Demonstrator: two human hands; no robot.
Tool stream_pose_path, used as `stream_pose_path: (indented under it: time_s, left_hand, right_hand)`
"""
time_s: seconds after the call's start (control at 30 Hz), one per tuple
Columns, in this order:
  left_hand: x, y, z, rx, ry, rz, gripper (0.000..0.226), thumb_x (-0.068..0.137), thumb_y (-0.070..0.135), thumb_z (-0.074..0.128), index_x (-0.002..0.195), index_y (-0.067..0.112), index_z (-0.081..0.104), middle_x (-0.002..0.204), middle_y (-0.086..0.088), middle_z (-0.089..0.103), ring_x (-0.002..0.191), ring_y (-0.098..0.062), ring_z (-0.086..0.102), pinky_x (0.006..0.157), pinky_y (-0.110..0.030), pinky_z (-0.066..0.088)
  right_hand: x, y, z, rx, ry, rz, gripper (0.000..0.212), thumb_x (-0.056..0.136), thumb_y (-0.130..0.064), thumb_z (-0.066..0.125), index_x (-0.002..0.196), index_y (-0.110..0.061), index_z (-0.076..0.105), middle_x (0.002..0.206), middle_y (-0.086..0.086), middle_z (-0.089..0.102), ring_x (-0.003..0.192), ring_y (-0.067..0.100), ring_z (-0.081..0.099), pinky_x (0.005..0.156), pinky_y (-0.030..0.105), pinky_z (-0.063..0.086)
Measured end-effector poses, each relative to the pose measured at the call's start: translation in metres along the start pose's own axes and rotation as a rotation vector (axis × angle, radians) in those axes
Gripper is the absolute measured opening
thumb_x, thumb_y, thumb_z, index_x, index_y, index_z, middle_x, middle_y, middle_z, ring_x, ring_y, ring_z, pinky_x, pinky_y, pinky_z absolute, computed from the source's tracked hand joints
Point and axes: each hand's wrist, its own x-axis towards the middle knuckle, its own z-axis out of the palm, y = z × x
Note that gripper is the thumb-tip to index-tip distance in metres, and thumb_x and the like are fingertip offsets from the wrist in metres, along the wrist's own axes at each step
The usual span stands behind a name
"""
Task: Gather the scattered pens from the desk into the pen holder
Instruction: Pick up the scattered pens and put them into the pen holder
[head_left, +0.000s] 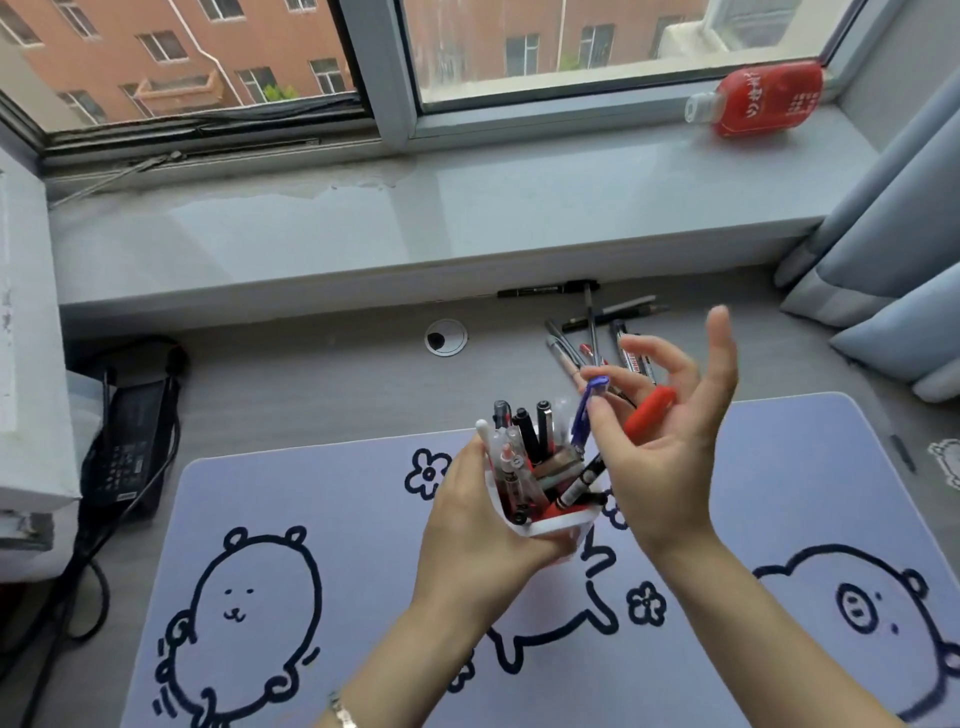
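My left hand (470, 525) grips a white pen holder (550, 524), tilted toward me above the desk mat, with several pens (524, 457) standing in it. My right hand (670, 441) hovers just right of the holder, pinching a blue-clipped pen (586, 413) between thumb and forefinger with its lower end inside the holder; a red object (649, 410) lies across the palm. Several loose pens (597, 332) lie scattered on the grey desk behind my right hand, and a black marker (545, 289) rests against the sill's base.
A lilac desk mat (322, 493) with cartoon drawings covers the near desk. A black power adapter (127, 447) with cables sits at left beside a white box (31, 338). A red bottle (763, 98) lies on the windowsill; curtains (893, 249) hang at right. A cable grommet (445, 336) is mid-desk.
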Motion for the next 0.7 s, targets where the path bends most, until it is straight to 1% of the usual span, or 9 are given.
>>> stream_pose_path:
  time_s: [0.1,0.17,0.27,0.37,0.47,0.53,0.6,0.63,0.7]
  left_hand:
    - [-0.003,0.001,0.001,0.013,0.003,0.0,0.07,0.048,0.041,0.087,0.108,0.042,0.051,0.102,0.017,0.063,0.094,0.001,0.061,0.078,-0.019,0.051]
    - [-0.001,0.0,0.001,0.021,0.028,-0.008,0.075,0.047,0.037,0.088,0.111,0.041,0.051,0.103,0.017,0.063,0.094,-0.002,0.063,0.079,-0.021,0.053]
    - [0.001,-0.008,-0.002,0.07,0.075,-0.006,0.083,0.049,0.035,0.09,0.12,0.037,0.048,0.111,0.018,0.06,0.103,-0.006,0.061,0.084,-0.031,0.055]
    - [0.001,-0.013,-0.002,0.136,0.072,0.017,0.092,0.049,0.043,0.087,0.129,0.034,0.044,0.121,0.015,0.058,0.112,-0.012,0.058,0.089,-0.035,0.054]
    - [0.0,-0.007,-0.003,-0.047,0.063,-0.066,0.069,0.047,0.04,0.084,0.11,0.04,0.054,0.102,0.015,0.068,0.093,-0.009,0.067,0.076,-0.031,0.057]
    - [0.005,-0.006,-0.005,-0.174,0.088,-0.147,0.054,0.049,0.035,0.082,0.097,0.039,0.057,0.09,0.014,0.072,0.076,-0.004,0.069,0.066,-0.027,0.057]
    - [0.011,-0.01,-0.008,-0.243,0.126,-0.191,0.053,0.048,0.034,0.084,0.094,0.039,0.057,0.086,0.015,0.073,0.073,0.0,0.069,0.065,-0.021,0.056]
    - [0.014,-0.011,-0.01,-0.262,0.141,-0.199,0.055,0.047,0.032,0.087,0.094,0.038,0.058,0.086,0.017,0.073,0.074,0.002,0.069,0.064,-0.016,0.054]
    - [0.019,-0.013,-0.014,-0.273,0.142,-0.2,0.057,0.049,0.024,0.089,0.095,0.038,0.059,0.088,0.017,0.072,0.077,0.004,0.068,0.064,-0.013,0.053]
  right_hand:
    - [0.001,0.005,-0.005,-0.289,-0.129,-0.115,0.036,0.086,-0.011,0.048,0.119,-0.021,0.056,0.105,-0.003,0.059,0.092,0.013,0.062,0.082,0.027,0.054]
    - [-0.012,0.01,-0.008,-0.474,-0.212,-0.207,0.03,0.088,-0.009,0.046,0.112,-0.005,0.064,0.106,0.005,0.066,0.103,0.013,0.059,0.092,0.026,0.049]
    - [-0.035,0.014,-0.013,-0.632,-0.337,-0.268,0.039,0.096,-0.023,0.039,0.125,0.0,0.052,0.13,0.004,0.054,0.132,0.014,0.04,0.113,0.022,0.028]
    - [-0.036,0.019,-0.014,-0.764,-0.473,-0.243,0.055,0.099,-0.039,0.02,0.139,-0.002,0.029,0.148,0.004,0.029,0.144,0.005,0.009,0.117,0.028,0.013]
    - [-0.025,0.016,-0.002,-0.794,-0.605,-0.224,0.064,0.096,-0.049,0.018,0.142,-0.004,0.022,0.151,0.007,0.019,0.143,0.001,-0.001,0.117,0.023,0.003]
    - [-0.022,0.009,0.008,-0.72,-0.708,-0.241,0.065,0.095,-0.051,0.019,0.14,-0.005,0.03,0.15,0.006,0.025,0.142,0.002,0.008,0.117,0.021,0.005]
    - [-0.012,0.005,0.013,-0.518,-0.773,-0.152,0.063,0.094,-0.052,0.02,0.132,-0.009,0.047,0.143,-0.002,0.038,0.138,0.003,0.024,0.115,0.022,0.009]
    - [-0.001,0.006,0.015,-0.426,-0.745,-0.092,0.059,0.094,-0.051,0.023,0.125,-0.013,0.056,0.137,-0.005,0.044,0.134,0.002,0.03,0.114,0.021,0.012]
    - [0.029,0.021,0.016,-0.399,-0.551,-0.02,0.041,0.093,-0.04,0.037,0.111,-0.016,0.065,0.126,-0.006,0.055,0.125,0.004,0.044,0.108,0.018,0.026]
